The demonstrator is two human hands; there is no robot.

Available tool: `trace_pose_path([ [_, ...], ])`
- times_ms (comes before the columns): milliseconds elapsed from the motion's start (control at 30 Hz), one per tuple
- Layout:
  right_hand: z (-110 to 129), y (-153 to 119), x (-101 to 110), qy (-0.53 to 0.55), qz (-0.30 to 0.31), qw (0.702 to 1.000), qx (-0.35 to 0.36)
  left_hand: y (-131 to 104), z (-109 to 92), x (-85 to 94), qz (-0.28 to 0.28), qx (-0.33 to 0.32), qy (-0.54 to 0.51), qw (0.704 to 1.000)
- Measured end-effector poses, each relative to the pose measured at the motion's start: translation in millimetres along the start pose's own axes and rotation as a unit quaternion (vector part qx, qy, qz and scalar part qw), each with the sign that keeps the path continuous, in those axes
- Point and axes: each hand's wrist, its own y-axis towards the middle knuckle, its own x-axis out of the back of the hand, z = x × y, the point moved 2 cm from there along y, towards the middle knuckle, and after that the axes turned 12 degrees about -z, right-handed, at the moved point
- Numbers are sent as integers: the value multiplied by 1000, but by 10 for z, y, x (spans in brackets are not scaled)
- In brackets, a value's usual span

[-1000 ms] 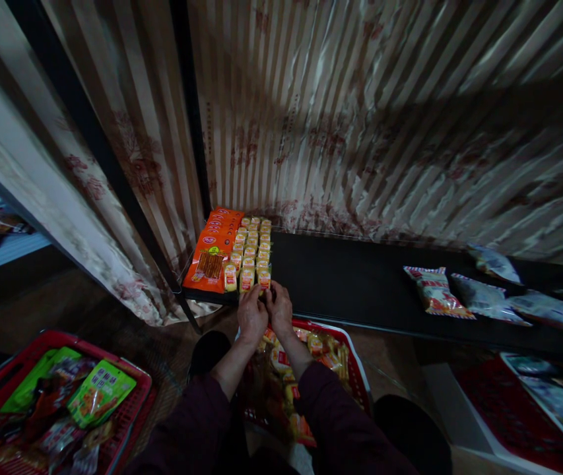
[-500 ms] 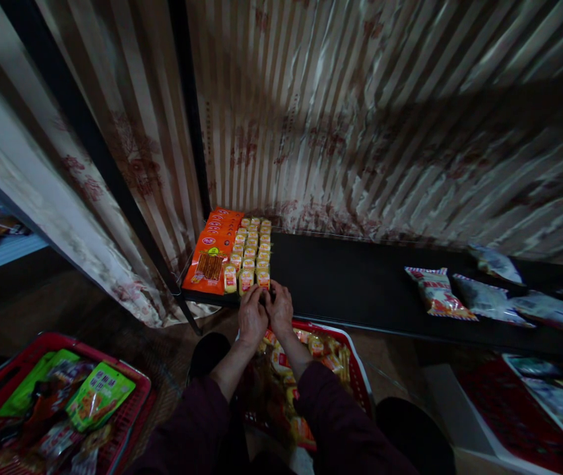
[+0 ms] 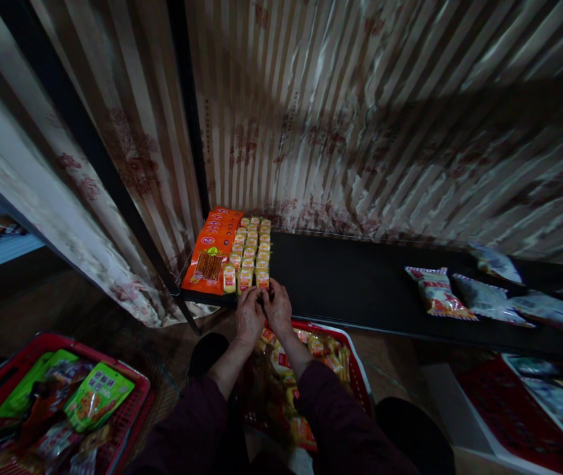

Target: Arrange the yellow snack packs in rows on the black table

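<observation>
Rows of small yellow packets (image 3: 249, 253) lie at the left end of the black shelf (image 3: 331, 277), beside overlapping orange snack bags (image 3: 210, 254). At the front of these rows, my left hand (image 3: 250, 318) has its bent fingertips at the lower edge of the middle front packet. My right hand (image 3: 277, 308) is beside it, fingers curled against the front packet (image 3: 262, 279) of the right row. The two hands nearly touch. Whether either one grips a packet is hidden. Below my forearms a red basket (image 3: 358, 359) holds many similar yellow packets.
Several white snack bags (image 3: 439, 295) lie on the shelf's right part. A red basket (image 3: 132, 396) with green bags stands at lower left, another (image 3: 509, 402) at lower right. A black post (image 3: 189, 99) and striped curtain (image 3: 261, 132) stand behind.
My left hand has shifted slightly left and down, toward the middle front packet. My right hand has barely moved.
</observation>
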Motion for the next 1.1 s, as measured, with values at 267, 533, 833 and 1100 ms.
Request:
trace_pose_path([
  [267,15,-1,4,-6,2,1000,6,-34,57,64,-28,-40,34,998],
  [533,32,-12,15,-10,2,1000,10,-118,47,133,-71,-41,126,989],
  [833,18,-22,1,-17,4,1000,19,-123,91,48,-48,-44,115,991],
  [1100,49,-17,9,-26,20,999,14,-86,109,60,-39,-38,97,994],
])
